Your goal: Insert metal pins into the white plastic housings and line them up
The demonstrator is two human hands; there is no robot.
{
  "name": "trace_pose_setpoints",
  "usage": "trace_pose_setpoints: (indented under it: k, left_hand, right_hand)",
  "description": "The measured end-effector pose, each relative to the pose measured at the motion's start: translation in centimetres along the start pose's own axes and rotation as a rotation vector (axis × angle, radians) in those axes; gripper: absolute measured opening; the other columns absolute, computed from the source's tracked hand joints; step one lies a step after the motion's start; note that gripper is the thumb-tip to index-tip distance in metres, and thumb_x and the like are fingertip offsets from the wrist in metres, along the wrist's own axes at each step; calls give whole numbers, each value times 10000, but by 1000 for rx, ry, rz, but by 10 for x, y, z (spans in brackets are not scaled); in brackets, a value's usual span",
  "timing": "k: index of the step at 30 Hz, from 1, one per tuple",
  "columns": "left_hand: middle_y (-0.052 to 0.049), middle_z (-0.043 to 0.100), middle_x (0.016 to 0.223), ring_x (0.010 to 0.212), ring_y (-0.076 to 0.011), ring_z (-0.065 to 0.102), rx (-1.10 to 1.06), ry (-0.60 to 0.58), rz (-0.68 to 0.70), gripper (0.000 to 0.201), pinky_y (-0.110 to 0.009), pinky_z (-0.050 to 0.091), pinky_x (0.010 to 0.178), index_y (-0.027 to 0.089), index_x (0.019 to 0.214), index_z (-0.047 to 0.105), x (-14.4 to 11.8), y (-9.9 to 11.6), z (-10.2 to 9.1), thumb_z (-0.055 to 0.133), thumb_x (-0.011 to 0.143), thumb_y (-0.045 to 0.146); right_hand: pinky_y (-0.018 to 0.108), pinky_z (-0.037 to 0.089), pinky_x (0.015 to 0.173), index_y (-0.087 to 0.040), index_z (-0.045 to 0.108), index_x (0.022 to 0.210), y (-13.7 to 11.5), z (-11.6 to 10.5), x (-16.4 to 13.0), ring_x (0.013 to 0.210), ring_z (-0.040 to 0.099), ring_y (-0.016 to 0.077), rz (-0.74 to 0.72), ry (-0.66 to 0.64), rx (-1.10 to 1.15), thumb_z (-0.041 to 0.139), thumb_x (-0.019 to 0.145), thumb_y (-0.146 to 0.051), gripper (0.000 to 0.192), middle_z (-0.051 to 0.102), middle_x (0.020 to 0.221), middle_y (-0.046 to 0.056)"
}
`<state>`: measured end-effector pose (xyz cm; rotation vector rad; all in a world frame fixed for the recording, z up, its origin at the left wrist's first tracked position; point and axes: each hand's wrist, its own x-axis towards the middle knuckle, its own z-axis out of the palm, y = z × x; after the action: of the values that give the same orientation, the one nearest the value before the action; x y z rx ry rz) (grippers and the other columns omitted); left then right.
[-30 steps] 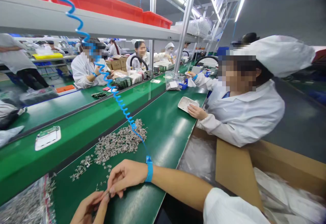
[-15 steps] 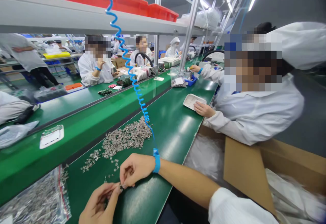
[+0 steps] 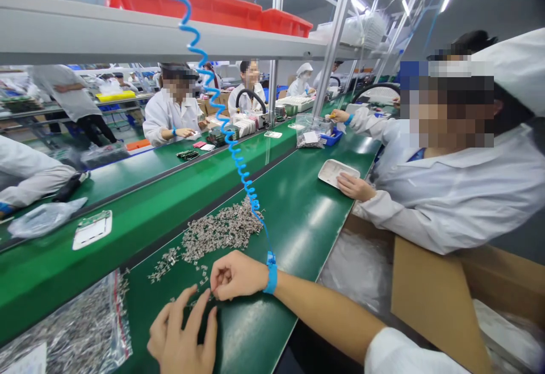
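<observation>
My left hand (image 3: 183, 331) is over the green bench top, its fingers spread apart with nothing visible between them. Just beyond its fingertips, my right hand (image 3: 242, 277) is closed, thumb and fingers drawn together. Whatever sits in that pinch is too small and hidden to make out. A blue wrist strap (image 3: 271, 274) circles my right wrist, joined to a coiled blue cord (image 3: 232, 141). Past my hands lies a heap of small metal parts (image 3: 223, 226), with loose ones scattered toward me. On the left rests a clear zip bag (image 3: 80, 328) full of similar metal pieces.
To the right, a co-worker's hand (image 3: 355, 185) touches a white tray (image 3: 332, 171). An open cardboard box (image 3: 434, 300) stands below the bench edge. A white panel with a circuit board (image 3: 92, 229) lies on the green strip beyond. A shelf with red bins (image 3: 183, 2) runs overhead.
My hands have come apart: the left has opened from its pinch on a small metal part and spread its fingers. The right stays closed. The view has shifted slightly.
</observation>
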<state>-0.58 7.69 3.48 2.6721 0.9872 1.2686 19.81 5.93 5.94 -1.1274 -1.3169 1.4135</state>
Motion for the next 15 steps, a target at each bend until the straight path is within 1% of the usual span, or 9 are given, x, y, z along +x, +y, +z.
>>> trace_pose_setpoints:
  k: [1,3,4,6,8,10,12,13,15]
  left_hand:
    - [-84,718,1100,972,-237,642,21,8,100,204,-385,427,857,246,1054,712,-1,-1,1,591,905,314]
    - [-54,732,979,872,-181,658,35,11,242,167,-340,388,796,228,1031,700,-4,-4,1,579,915,227]
    - [-43,734,954,854,-165,665,36,4,292,167,-328,373,780,220,1028,697,-4,-4,1,576,914,203]
    - [-39,738,948,849,-159,673,45,1,324,167,-320,363,778,212,1027,697,-5,-4,0,582,908,192]
    - [-45,742,936,831,-167,675,42,23,258,147,-324,367,790,207,999,694,-5,-1,-1,579,908,196]
    - [-45,743,904,798,-173,671,24,49,145,133,-328,380,804,209,953,686,-6,3,-2,557,920,211]
    - [-35,746,877,788,-181,670,-7,52,31,159,-325,402,810,219,920,683,-8,5,-2,527,933,248]
    - [-31,749,874,797,-189,673,-28,37,-35,179,-323,418,805,226,910,687,-10,5,-2,519,935,282]
    - [-27,754,875,814,-209,680,-87,-33,-230,236,-317,458,766,239,892,705,-13,3,-2,525,921,390]
  right_hand:
    - [160,453,526,-127,633,783,0,0,0,522,562,59,22,-32,47,697,653,-124,144,603,607,-60]
    - [156,443,507,-122,627,781,0,0,-1,502,554,55,43,-85,94,722,661,-145,154,613,612,-52]
    - [154,440,505,-120,627,783,0,0,-2,499,550,52,43,-104,100,728,667,-147,156,616,615,-49]
    - [153,443,519,-117,629,807,2,0,-2,516,553,48,33,-132,106,737,691,-160,163,623,641,-42]
    - [158,458,565,-116,634,854,3,0,-2,571,565,48,5,-159,111,760,724,-209,203,634,697,-29]
    - [167,464,615,-117,641,894,4,2,-2,638,576,54,-35,-176,91,805,726,-289,291,639,751,-15]
    - [179,461,635,-122,650,924,3,3,-2,678,578,67,-95,-179,26,840,707,-372,382,635,775,-9]
    - [185,459,634,-126,657,933,3,4,-2,682,574,73,-150,-168,-34,838,715,-402,396,633,785,-4]
    - [206,474,661,-141,671,935,2,5,-2,712,578,93,-315,-128,-214,780,793,-414,326,644,829,18]
